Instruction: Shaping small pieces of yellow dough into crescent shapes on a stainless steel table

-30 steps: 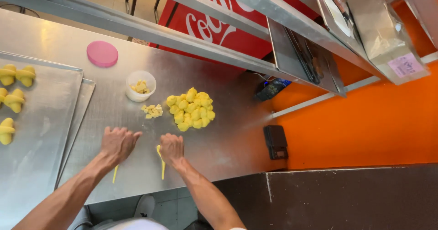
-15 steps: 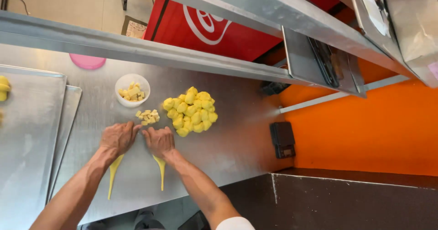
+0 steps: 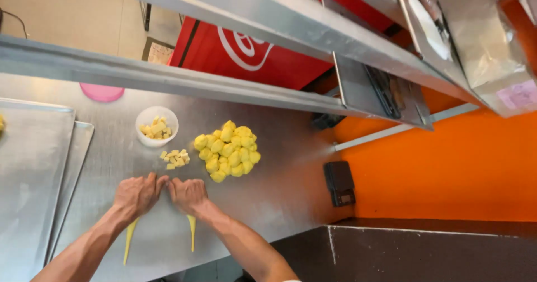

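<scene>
Left hand and right hand flat, pressing thin tapered yellow dough strips, brushed steel table

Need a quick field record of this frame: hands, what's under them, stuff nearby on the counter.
left hand: palm down on a yellow dough strip, fingers meeting the other hand
right hand: palm down on a second yellow dough strip
surface: steel counter
beyond the hands: pile of yellow dough balls; small heap of cut pieces; white bowl with pieces inside
left side: stacked metal trays
far edge: pink lid
right side: black scale
</scene>
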